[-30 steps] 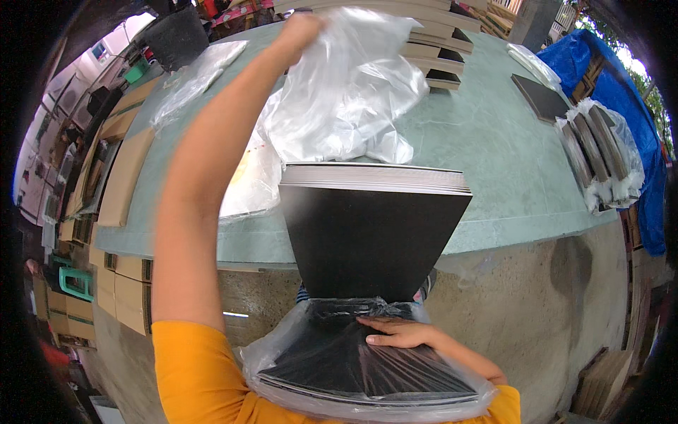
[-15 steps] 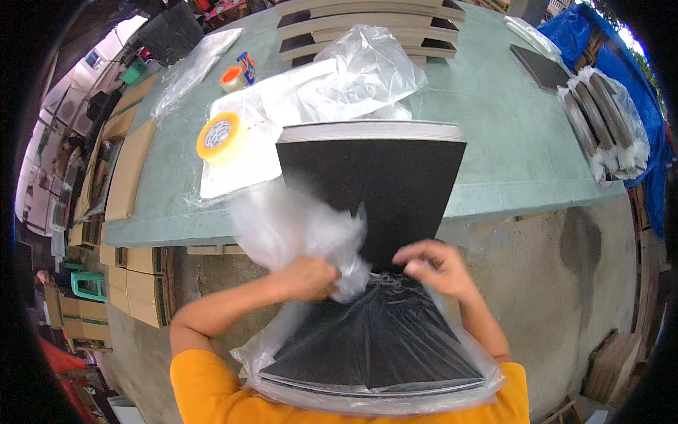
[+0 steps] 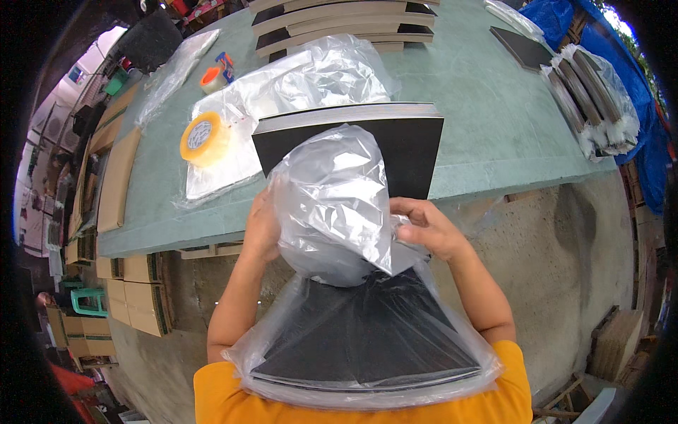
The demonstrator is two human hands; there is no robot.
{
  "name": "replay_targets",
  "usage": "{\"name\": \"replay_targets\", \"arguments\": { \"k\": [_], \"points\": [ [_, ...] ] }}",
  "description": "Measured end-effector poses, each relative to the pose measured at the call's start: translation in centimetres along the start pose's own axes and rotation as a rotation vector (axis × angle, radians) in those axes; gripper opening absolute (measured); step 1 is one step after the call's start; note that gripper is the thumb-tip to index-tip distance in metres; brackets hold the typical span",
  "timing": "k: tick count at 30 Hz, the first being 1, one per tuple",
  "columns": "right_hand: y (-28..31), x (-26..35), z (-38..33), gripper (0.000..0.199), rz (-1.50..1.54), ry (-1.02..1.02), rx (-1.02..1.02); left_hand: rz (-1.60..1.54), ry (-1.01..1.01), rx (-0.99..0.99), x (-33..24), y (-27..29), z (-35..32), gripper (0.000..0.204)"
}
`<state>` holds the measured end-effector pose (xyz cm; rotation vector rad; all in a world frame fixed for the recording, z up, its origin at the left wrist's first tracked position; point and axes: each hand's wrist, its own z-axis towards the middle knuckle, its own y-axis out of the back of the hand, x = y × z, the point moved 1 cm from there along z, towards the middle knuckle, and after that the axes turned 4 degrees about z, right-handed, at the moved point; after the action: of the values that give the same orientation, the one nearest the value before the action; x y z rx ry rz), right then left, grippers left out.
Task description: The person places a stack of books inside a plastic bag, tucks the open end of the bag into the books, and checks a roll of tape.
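Bunched at the left hand (image 3: 261,226) half a second ago, the clear plastic bag (image 3: 332,198) has been spread toward the right hand (image 3: 427,230). Nearest, one black stack (image 3: 367,339) looks done, already sheathed in plastic. Next, the hands are apart at the bag's two sides; left fingers are hidden, right ones curl at its edge, so I cannot tell how firmly either grips. Behind the bag, the second black stack (image 3: 413,148) remains uncovered before the worktop (image 3: 487,134), which carries a tape roll (image 3: 205,139).
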<state>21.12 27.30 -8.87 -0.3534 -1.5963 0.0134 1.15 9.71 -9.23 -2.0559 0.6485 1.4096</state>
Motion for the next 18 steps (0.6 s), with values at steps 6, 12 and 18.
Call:
{"name": "replay_targets", "arguments": {
  "k": [6,12,18],
  "points": [
    [-0.7,3.8,0.7,0.031,-0.108,0.176,-0.228,-0.032,0.09,0.076,0.0,-1.1,-0.9,0.038],
    [0.1,3.2,0.2,0.034,-0.047,0.006,-0.018,-0.103,0.086,0.038,-0.2,-0.1,-0.7,0.037],
    [0.8,2.7,-0.3,0.024,0.007,-0.069,-0.214,0.867,-0.339,-0.004,-5.7,2.5,-0.9,0.037]
  ]
}}
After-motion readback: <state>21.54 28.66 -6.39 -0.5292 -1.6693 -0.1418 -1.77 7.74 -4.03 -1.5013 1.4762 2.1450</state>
